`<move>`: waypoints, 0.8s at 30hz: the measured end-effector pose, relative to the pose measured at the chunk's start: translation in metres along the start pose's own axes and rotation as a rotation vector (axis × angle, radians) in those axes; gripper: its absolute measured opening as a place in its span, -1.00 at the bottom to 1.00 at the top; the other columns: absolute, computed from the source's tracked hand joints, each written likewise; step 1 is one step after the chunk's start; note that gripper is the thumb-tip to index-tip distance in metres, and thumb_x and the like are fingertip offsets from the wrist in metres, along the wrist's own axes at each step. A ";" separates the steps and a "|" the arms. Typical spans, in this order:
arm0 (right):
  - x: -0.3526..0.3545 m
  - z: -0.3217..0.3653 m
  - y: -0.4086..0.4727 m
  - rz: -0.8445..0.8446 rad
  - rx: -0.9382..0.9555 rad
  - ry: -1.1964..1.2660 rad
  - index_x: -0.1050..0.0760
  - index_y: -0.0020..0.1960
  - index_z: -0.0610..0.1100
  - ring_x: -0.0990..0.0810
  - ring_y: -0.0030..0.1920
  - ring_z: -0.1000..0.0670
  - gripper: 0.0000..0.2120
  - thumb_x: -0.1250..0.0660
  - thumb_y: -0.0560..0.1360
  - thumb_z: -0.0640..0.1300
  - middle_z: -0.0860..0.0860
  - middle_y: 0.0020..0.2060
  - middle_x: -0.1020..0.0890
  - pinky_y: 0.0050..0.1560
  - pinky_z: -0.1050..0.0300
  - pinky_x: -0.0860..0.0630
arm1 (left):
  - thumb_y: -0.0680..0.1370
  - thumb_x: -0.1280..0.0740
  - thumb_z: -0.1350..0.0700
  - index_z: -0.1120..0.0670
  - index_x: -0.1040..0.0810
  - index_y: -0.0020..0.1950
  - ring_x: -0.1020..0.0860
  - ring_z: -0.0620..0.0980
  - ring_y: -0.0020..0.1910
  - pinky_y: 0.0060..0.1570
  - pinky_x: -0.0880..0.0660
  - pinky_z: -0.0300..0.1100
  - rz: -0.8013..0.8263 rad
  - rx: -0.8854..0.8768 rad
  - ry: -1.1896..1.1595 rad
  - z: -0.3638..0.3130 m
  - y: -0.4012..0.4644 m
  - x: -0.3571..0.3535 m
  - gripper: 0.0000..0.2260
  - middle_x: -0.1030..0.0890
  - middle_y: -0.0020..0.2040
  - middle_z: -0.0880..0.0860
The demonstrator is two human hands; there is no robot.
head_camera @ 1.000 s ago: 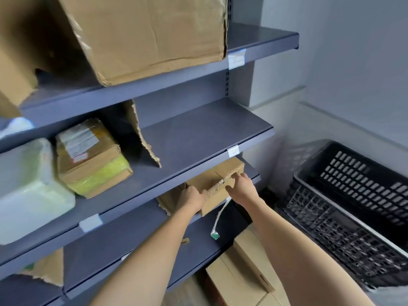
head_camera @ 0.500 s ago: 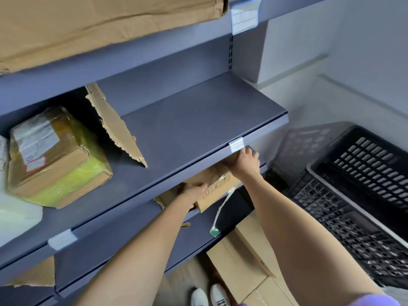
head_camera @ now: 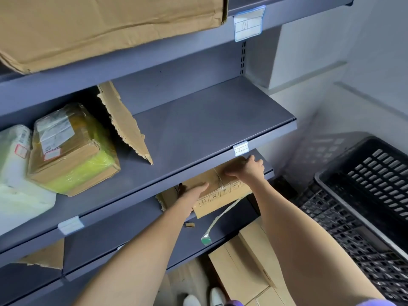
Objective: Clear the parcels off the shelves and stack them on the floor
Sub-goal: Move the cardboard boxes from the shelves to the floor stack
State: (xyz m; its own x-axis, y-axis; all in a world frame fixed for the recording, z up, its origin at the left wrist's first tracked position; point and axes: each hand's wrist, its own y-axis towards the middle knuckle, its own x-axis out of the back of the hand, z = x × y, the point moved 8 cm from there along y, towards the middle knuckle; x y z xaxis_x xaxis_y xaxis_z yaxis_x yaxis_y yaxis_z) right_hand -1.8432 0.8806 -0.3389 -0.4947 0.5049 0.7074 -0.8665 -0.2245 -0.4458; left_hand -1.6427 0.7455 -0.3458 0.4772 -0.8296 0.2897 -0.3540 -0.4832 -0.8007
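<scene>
Hands on small box, lower shelf

White bag parcel (head_camera: 15,173) sits far left on the middle shelf (head_camera: 209,120), touching a brown box wrapped in clear and yellow film (head_camera: 72,151) just right of it. Torn cardboard scrap (head_camera: 123,122) leans against the back panel beside that box. Right part of the middle shelf carries a small white tag (head_camera: 240,148) on its front edge. Big cardboard box (head_camera: 110,25) lies on the top shelf, overhanging the edge; a blue-framed label (head_camera: 248,24) hangs on that shelf's lip.

Lower shelf (head_camera: 136,235): small cardboard box (head_camera: 220,193) sits at its front right, partly tucked under the middle shelf. Left hand (head_camera: 192,194) lies against the box's left end, fingers fairly straight, pressing on it, not wrapped round. Right hand (head_camera: 247,168) is on the box's top right, fingers curled over the far top edge, thumb stretched left along the top. Loose strip of tape (head_camera: 218,219) dangles from the box's front with a green bit at its end. Tiny cardboard piece (head_camera: 189,225) lies on the shelf just below the left wrist. Another torn cardboard bit (head_camera: 44,255) shows at far left under the middle shelf.

Floor: stacked cardboard boxes (head_camera: 240,266) below the lower shelf, white shoes (head_camera: 205,298) beside them. Black plastic crate (head_camera: 362,195) stands at the right by the wall.
</scene>
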 end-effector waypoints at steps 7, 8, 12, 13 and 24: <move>0.012 -0.018 -0.031 0.067 0.004 0.170 -0.03 0.54 -0.14 -0.49 -0.05 -0.07 -0.06 -0.57 0.40 -0.06 -0.16 0.31 -0.45 -0.24 0.11 -0.55 | -0.08 -0.49 -0.43 -0.01 -0.41 0.28 -0.58 0.06 0.14 0.22 -0.53 0.03 -0.108 -0.123 0.063 0.030 0.052 0.006 0.01 -0.60 0.17 0.00; 0.016 -0.021 -0.038 0.060 0.005 0.172 -0.02 0.55 -0.14 -0.48 -0.05 -0.06 -0.06 -0.56 0.41 -0.07 -0.16 0.31 -0.44 -0.23 0.11 -0.54 | -0.08 -0.49 -0.41 -0.02 -0.44 0.26 -0.60 0.05 0.11 0.20 -0.54 0.02 -0.092 -0.143 0.055 0.027 0.037 0.005 -0.02 -0.62 0.14 -0.01; 0.029 -0.039 -0.069 0.018 0.014 0.167 -0.03 0.53 -0.16 -0.48 -0.12 -0.03 -0.09 -0.54 0.43 0.00 -0.13 0.26 -0.47 -0.29 0.15 -0.50 | -0.06 -0.49 -0.45 -0.01 -0.44 0.22 -0.63 0.04 0.02 0.11 -0.59 0.03 -0.097 -0.195 0.101 0.036 0.027 0.002 -0.04 -0.65 0.05 -0.03; 0.032 -0.045 -0.078 -0.006 0.012 0.162 -0.04 0.53 -0.16 -0.48 -0.12 -0.04 -0.08 -0.54 0.41 0.03 -0.12 0.23 -0.49 -0.22 0.10 -0.53 | -0.02 -0.50 -0.45 0.02 -0.41 0.22 -0.62 0.05 0.03 0.10 -0.59 0.03 -0.108 -0.206 0.120 0.038 0.016 0.002 -0.05 -0.62 0.07 -0.03; 0.031 -0.109 -0.206 -0.125 -0.069 0.128 -0.29 0.23 -0.19 -0.56 -0.05 -0.07 -0.22 -0.62 0.25 0.12 -0.02 0.00 -0.54 -0.11 0.04 -0.52 | 0.48 -0.50 -0.08 0.19 -0.22 0.50 -0.44 0.12 0.35 0.19 -0.43 -0.12 -0.018 -0.344 0.178 0.113 -0.120 0.005 -0.25 -0.44 0.40 0.10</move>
State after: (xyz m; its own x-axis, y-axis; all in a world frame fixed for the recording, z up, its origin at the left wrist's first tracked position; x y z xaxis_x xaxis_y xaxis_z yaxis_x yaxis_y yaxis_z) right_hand -1.6732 1.0334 -0.2849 -0.3674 0.6283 0.6857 -0.9118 -0.0980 -0.3988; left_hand -1.5072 0.8309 -0.3073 0.3492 -0.8410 0.4132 -0.6101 -0.5387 -0.5810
